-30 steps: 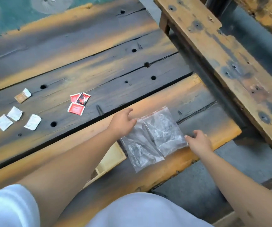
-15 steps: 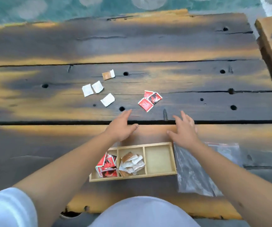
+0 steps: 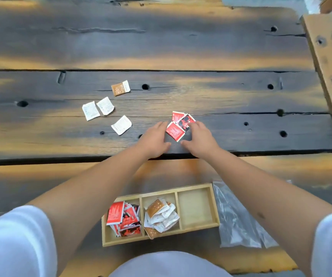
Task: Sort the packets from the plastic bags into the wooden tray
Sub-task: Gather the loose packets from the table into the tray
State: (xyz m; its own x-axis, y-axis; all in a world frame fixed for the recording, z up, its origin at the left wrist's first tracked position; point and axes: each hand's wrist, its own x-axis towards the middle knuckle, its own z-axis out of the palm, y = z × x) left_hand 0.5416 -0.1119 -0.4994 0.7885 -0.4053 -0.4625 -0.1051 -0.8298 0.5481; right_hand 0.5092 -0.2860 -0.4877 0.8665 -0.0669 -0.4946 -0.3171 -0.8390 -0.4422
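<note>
Head view: both hands, left hand (image 3: 154, 139) and right hand (image 3: 199, 138), are spreading wide around the red packets (image 3: 180, 125), grasping nothing, beyond the wooden tray (image 3: 198, 226); plastic bags (image 3: 239, 222) are lying just right of it.

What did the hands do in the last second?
Both hands left the plastic bags and reached forward: left hand and right hand now close around the red packets, not yet lifted. White packets and wooden tray stayed put.

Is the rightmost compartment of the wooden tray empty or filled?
Empty: the rightmost compartment of the wooden tray shows only bare wood, while the other two hold packets.
</note>
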